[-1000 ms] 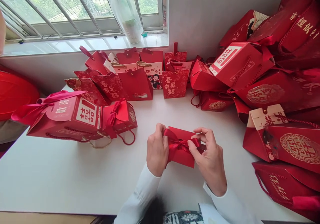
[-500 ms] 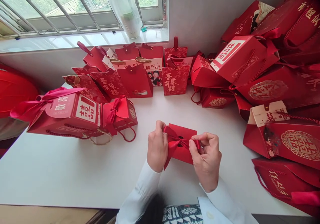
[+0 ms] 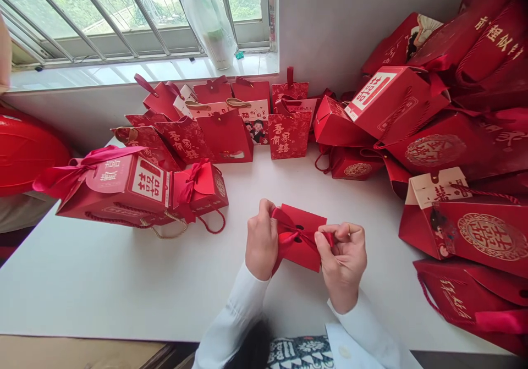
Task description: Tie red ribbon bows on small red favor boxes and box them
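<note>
A small red gift box (image 3: pixel 305 256) stands on the white table in front of me. Red ribbon (image 3: pixel 296 233) is tied in a bow through the dark holes in its top. My left hand (image 3: pixel 263 241) is closed on the ribbon at the box's left side, fingertips pinching it near the upper corner. On the right, my right hand (image 3: pixel 344 262) pinches the other side of the ribbon between thumb and fingers. The lower sides of the box are hidden from above.
Red gift boxes with ribbon and cord (image 3: pixel 119 187) stand at left on the white table (image 3: pixel 136 281). Several red paper bags (image 3: pixel 225 138) line the wall. A heap of red boxes (image 3: pixel 429 138) fills the right side. A plastic-wrapped cup (image 3: pixel 218 44) is on the windowsill.
Both hands keep their pinch on the ribbon and have shifted very slightly. The ribbon's left part now sits higher, its hanging tail less visible. The camera view has tilted a little.
</note>
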`<control>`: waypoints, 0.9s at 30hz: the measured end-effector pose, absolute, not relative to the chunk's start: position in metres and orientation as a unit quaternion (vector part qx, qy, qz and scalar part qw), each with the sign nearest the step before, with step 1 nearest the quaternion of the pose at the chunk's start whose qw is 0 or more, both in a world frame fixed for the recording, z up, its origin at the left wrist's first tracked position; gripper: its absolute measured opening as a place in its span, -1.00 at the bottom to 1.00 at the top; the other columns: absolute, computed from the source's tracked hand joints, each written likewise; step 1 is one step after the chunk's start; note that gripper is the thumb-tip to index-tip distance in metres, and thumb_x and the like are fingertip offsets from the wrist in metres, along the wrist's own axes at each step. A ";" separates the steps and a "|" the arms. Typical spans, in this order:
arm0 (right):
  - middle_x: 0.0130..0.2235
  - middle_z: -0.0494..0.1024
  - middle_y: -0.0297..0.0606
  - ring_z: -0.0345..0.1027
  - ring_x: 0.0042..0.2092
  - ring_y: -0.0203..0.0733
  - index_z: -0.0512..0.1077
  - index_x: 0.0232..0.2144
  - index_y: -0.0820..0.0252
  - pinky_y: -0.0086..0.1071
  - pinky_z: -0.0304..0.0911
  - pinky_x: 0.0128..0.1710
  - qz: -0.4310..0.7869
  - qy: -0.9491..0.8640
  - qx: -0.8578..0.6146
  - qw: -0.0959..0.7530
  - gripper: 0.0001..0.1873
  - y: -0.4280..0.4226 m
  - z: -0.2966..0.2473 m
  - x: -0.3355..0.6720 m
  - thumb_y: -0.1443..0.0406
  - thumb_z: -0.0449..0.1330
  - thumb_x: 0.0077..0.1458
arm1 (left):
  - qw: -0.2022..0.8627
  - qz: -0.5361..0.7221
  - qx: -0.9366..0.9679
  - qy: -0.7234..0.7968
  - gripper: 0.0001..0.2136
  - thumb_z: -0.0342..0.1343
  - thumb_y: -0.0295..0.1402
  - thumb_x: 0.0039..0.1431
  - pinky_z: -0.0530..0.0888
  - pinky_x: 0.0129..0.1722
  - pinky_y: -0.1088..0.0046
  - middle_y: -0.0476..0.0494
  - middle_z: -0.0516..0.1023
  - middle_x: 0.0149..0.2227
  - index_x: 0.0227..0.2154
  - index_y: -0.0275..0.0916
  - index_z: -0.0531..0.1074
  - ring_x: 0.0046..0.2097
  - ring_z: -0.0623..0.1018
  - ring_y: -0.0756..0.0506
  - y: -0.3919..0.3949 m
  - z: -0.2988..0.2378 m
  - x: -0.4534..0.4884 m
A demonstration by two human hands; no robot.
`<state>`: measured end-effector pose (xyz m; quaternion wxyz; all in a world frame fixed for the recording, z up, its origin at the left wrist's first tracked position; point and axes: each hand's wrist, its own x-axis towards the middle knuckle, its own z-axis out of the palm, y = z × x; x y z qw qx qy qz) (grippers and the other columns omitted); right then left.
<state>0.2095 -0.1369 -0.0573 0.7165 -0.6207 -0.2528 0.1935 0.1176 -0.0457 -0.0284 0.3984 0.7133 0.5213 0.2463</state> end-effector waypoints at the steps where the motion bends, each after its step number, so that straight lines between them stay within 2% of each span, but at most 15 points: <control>1: -0.43 0.34 -0.43 0.25 -0.39 -0.33 0.09 -0.37 0.08 -0.45 0.23 -0.41 0.196 -0.250 -0.617 0.720 -0.70 -0.136 -0.057 0.209 0.31 0.22 0.05 | 0.396 0.248 0.715 0.520 -0.86 -0.17 -0.47 0.18 0.22 -0.53 0.56 0.10 0.20 -0.57 -0.47 -0.17 0.09 -0.54 0.21 0.03 -0.045 -0.029 0.117; 9: -0.43 0.34 -0.42 0.26 -0.38 -0.31 0.08 -0.38 0.09 -0.45 0.23 -0.40 0.213 -0.228 -0.599 0.738 -0.66 -0.134 -0.060 0.210 0.28 0.24 0.02 | 0.387 0.263 0.722 0.510 -0.86 -0.17 -0.46 0.18 0.24 -0.52 0.53 0.09 0.21 -0.57 -0.48 -0.17 0.12 -0.54 0.23 0.02 -0.044 -0.029 0.117; 14: -0.33 0.36 -0.36 0.30 -0.34 -0.32 0.15 -0.34 0.11 -0.42 0.31 -0.34 0.259 -0.235 -0.595 0.723 -0.72 -0.138 -0.053 0.216 0.24 0.23 0.07 | 0.392 0.258 0.725 0.505 -0.88 -0.15 -0.42 0.20 0.25 -0.48 0.52 0.07 0.29 -0.54 -0.46 -0.19 0.18 -0.52 0.28 0.02 -0.042 -0.028 0.115; 19: -0.16 0.26 -0.34 0.22 -0.42 -0.40 0.20 -0.23 0.05 -0.56 0.17 -0.63 0.303 -0.227 -0.578 0.723 -0.73 -0.150 -0.040 0.223 0.22 0.24 0.08 | 0.524 0.207 0.709 0.425 -0.91 -0.09 -0.31 0.20 0.26 -0.51 0.56 0.03 0.33 -0.46 -0.34 -0.20 0.25 -0.47 0.29 0.04 -0.038 -0.017 0.099; 22: -0.14 0.26 -0.31 0.25 -0.41 -0.36 0.21 -0.20 0.04 -0.52 0.23 -0.62 0.310 -0.231 -0.602 0.698 -0.67 -0.158 -0.038 0.225 0.21 0.26 0.04 | 0.586 0.174 0.701 0.367 -0.86 -0.01 -0.35 0.15 0.35 -0.43 0.55 -0.05 0.37 -0.34 -0.22 -0.20 0.28 -0.35 0.36 0.01 -0.034 -0.006 0.086; 24: -0.16 0.29 -0.29 0.29 -0.36 -0.30 0.21 -0.16 0.05 -0.49 0.28 -0.58 0.314 -0.240 -0.633 0.666 -0.62 -0.161 -0.039 0.227 0.19 0.27 0.01 | 0.575 0.177 0.716 0.354 -0.79 0.01 -0.41 0.11 0.40 -0.35 0.52 -0.11 0.38 -0.25 -0.16 -0.20 0.29 -0.23 0.40 -0.03 -0.032 0.000 0.081; 27: -0.22 0.37 -0.28 0.34 -0.30 -0.21 0.22 -0.12 0.08 -0.49 0.27 -0.58 0.328 -0.259 -0.679 0.603 -0.56 -0.166 -0.040 0.229 0.13 0.27 0.00 | 0.499 0.204 0.756 0.372 -0.76 -0.03 -0.48 0.09 0.41 -0.25 0.46 -0.11 0.42 -0.21 -0.15 -0.19 0.31 -0.16 0.44 -0.05 -0.032 0.000 0.083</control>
